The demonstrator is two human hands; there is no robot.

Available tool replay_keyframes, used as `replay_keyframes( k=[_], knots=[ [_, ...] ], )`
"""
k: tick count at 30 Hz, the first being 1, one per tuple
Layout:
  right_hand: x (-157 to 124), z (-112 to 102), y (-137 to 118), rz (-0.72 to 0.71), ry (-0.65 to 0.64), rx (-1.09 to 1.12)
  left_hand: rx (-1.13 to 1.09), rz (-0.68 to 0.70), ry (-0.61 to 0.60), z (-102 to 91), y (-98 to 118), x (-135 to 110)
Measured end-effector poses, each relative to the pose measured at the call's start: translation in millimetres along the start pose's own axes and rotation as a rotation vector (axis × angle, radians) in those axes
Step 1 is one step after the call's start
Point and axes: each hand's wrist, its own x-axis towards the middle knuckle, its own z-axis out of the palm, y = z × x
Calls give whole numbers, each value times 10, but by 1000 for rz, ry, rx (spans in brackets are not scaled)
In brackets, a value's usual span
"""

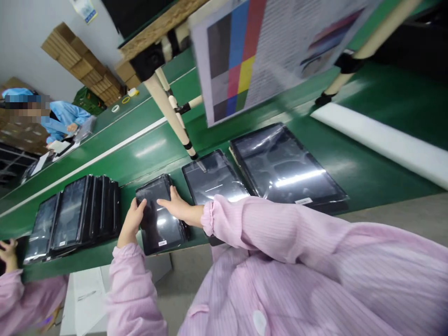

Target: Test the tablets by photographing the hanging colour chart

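Note:
A small stack of black tablets in clear film (160, 224) lies on the green bench (147, 154) in front of me. My left hand (132, 223) grips the stack's left edge, fingers curled round it. My right hand (177, 207) lies on the top screen with fingers stretched out flat. Both arms wear pink striped sleeves.
Left of the stack stand several more wrapped tablets (75, 212) leaning in a row. To the right lie a mid-size tablet (213, 177) and a large one (285, 165). A colour test chart (252, 51) hangs above. Another person's hand (9, 254) is at far left; a co-worker in blue (63, 119) sits farther back.

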Motion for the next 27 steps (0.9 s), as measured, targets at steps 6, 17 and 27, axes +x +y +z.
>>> replay_keyframes(
  k=[6,17,27],
  knots=[
    [-717,-1010,-141,-423,-71,-268,313,364,4,630,632,-391],
    [-1219,-3341,284,-424,631,-1014,680,991,14,1808,1740,-1125],
    [-1206,-3701,459,-334,735,-768,687,967,81,1864,1355,-1890]
  ],
)
